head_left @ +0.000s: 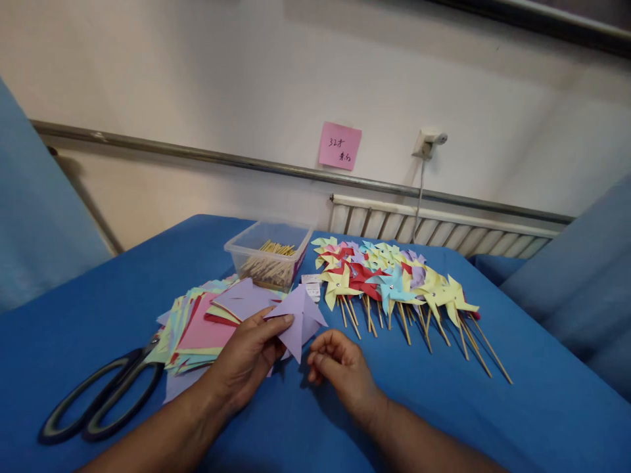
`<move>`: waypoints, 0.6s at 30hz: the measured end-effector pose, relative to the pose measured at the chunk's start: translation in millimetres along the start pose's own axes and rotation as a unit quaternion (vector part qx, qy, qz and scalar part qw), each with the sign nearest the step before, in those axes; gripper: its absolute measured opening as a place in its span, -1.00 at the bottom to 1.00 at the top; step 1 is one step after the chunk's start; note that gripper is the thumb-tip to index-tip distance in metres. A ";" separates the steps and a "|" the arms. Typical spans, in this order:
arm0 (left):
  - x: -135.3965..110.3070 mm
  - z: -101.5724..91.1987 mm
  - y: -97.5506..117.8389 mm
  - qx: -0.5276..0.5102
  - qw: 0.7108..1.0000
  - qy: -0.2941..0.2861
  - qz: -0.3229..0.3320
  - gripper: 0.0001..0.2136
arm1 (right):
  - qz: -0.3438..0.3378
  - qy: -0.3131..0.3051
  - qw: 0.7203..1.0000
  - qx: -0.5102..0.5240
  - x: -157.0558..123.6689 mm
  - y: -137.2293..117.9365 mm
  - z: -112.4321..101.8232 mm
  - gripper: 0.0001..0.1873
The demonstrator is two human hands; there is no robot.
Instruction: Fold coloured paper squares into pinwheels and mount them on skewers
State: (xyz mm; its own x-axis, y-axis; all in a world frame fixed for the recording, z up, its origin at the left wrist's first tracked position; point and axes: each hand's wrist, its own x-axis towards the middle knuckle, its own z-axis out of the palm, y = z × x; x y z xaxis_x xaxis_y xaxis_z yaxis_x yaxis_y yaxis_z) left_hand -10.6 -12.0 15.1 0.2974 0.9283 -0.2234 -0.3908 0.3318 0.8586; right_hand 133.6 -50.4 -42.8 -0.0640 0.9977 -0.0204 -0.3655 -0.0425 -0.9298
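My left hand (249, 358) pinches a folded purple paper piece (299, 318) between thumb and fingers, holding it just above the blue table (493, 420). My right hand (340, 368) rests on the cloth right below the paper, fingers curled inward; whether anything small sits in them is hidden. A fanned stack of colored paper squares (207, 325) lies just left of my left hand. Finished paper pinwheels on wooden sticks (394, 282) lie in a row to the right.
Black-handled scissors (106, 394) lie at the left front. A clear plastic box of wooden sticks (269, 256) stands behind the paper stack. A pink note (339, 146) hangs on the wall above a radiator (434, 230). Blue cushions flank both sides.
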 end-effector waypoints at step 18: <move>-1.1 2.4 -9.2 0.027 1.000 0.001 -0.005 -0.69 | 0.006 -0.001 0.995 0.097 1.2 4.5 -3.7 -0.45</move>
State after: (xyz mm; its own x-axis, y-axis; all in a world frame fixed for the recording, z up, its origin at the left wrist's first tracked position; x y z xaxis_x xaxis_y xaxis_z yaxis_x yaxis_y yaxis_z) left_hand -5.3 -16.5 8.5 0.2991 0.9253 -0.2330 -0.3403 0.3316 0.8799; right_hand 135.3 -49.2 -48.4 -0.0706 0.9970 -0.0310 -0.5373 -0.0642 -0.8409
